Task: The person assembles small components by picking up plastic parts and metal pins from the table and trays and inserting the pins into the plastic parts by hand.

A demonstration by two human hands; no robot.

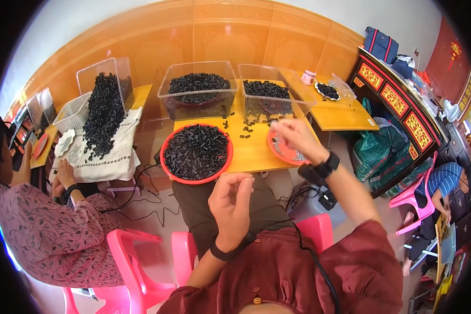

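The left hand (229, 206) is hovering near a round red plastic basin (191, 180), the right hand (297, 138) near a round red plate (276, 152); half-curled fingers are hiding whether they hold anything.

Left hand (229, 206) raised, half-curled, near round red tray (230, 154) of short black cylinders (194, 150). Right hand (300, 138) over smaller red dish (281, 149) holding silvery pieces (299, 156).

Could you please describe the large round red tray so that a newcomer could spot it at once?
Find the yellow table straight ahead, with two clear bins towards its back. At its near left corner is the round red tray. Unlike the smaller red dish by the right hand, it is heaped with black pieces.
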